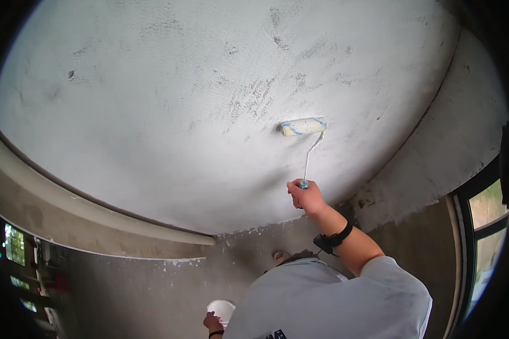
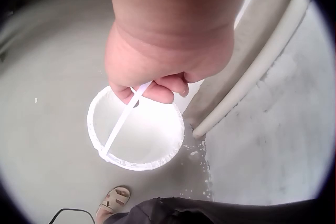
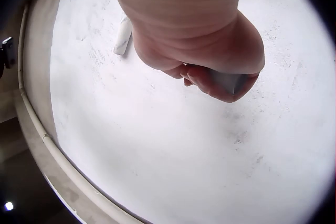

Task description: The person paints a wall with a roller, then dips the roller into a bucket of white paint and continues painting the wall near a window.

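My right hand point(image 1: 306, 196) grips the handle of a paint roller point(image 1: 303, 127), its sleeve speckled white, blue and yellow. The roller lies against a wall point(image 1: 152, 130) coated white with grey patches showing through. In the right wrist view my right hand point(image 3: 210, 61) curls round the handle, and one end of the roller point(image 3: 123, 37) sticks out past the wrist. Low at my left side, my left hand point(image 1: 214, 322) holds a white bucket point(image 1: 220, 309) by its handle. The left wrist view shows the fingers of my left hand point(image 2: 163, 71) hooked round the white bucket handle point(image 2: 123, 119).
A pale pipe point(image 1: 96, 206) runs along the wall's left edge. A dark-framed window point(image 1: 486, 226) stands at the right. White spatters dot the grey floor point(image 1: 147, 288). My sandalled foot point(image 2: 115, 199) is just below the bucket in the left wrist view.
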Action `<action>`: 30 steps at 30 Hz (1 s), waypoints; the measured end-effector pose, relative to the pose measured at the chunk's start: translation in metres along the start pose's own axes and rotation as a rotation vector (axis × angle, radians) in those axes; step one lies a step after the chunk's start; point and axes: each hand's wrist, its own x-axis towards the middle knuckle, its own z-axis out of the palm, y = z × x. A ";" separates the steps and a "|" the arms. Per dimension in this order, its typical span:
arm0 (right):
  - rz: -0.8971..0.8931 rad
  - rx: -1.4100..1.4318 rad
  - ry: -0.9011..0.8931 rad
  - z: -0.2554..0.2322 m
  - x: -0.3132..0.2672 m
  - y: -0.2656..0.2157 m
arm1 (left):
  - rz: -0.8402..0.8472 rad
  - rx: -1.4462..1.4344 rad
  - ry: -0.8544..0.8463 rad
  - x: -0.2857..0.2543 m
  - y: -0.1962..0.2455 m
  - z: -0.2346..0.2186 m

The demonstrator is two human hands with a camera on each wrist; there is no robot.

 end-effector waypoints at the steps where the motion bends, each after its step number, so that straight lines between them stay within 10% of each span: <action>1: 0.015 0.000 -0.012 0.000 0.003 0.007 | 0.008 -0.041 0.026 -0.006 -0.003 -0.003; 5: 0.060 -0.036 0.015 -0.011 0.024 0.057 | 0.045 -0.043 0.104 -0.027 -0.006 -0.007; 11: 0.058 -0.264 0.130 -0.049 0.050 0.192 | -0.433 -0.455 0.283 -0.060 0.008 -0.019; 13: 0.130 -0.412 0.176 -0.065 0.051 0.228 | -0.073 -0.074 0.174 -0.075 0.002 -0.028; 15: 0.084 -0.509 0.189 -0.080 0.051 0.257 | -0.080 -0.129 0.180 -0.081 -0.008 -0.030; 23: 0.245 -0.943 0.270 -0.153 0.035 0.322 | -0.270 -0.115 0.202 -0.121 -0.015 -0.022; 30: 0.350 -1.091 0.261 -0.180 0.026 0.287 | -0.300 -0.141 0.246 -0.124 -0.013 -0.012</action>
